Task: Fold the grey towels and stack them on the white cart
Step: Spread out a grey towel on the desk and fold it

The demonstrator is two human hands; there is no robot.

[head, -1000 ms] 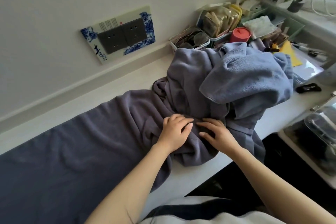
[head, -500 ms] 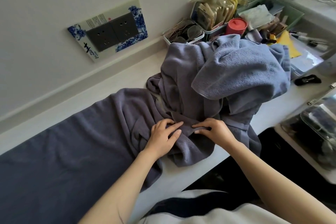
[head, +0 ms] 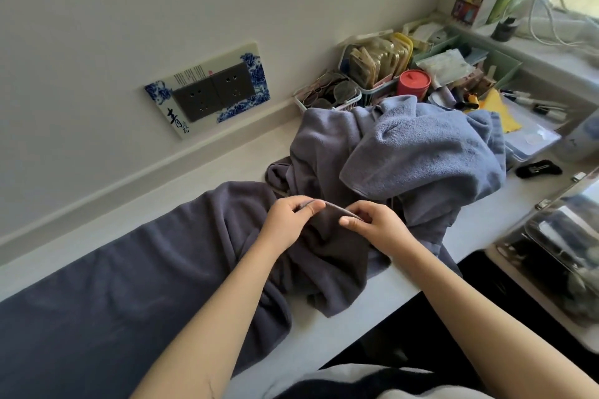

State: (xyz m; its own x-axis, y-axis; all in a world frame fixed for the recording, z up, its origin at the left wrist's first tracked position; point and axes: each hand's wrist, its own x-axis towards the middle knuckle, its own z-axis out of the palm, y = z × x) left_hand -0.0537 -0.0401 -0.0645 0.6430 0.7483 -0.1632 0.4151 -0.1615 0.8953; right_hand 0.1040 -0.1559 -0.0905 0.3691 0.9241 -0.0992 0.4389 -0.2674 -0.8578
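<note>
Item: dark grey towel (head: 107,295). Spread flat along the counter (head: 340,321) from its left end, bunching toward the middle, where a raised hem lies near the front edge.

Item: socket plate (head: 207,92). On the wall behind the counter's back edge; blue-and-white floral border, brush-style characters at its lower left corner, small printed lines above. None of it legible.

Item: left hand (head: 288,223). Thumb and fingers pinch the raised hem of the dark grey towel.

Item: right hand (head: 376,227). Pinches the same hem just beside the left hand; the two nearly touch.

Item: pile of lighter grey towels (head: 421,155). Heaped unfolded right of centre, reaching toward the back edge, overlapping the dark towel's bunched end.

Item: red-lidded jar (head: 414,83). Among baskets and clutter at the back right corner. A printed carton stands further right; its lettering is too small to read.

Step in hand, by judgement: finding an edge of the first towel; nothing is folded yet. Next move calls for sliding the hands apart along the hem to reach the corners and freeing the towel from the pile. The white cart cannot be identified with certainty.
</note>
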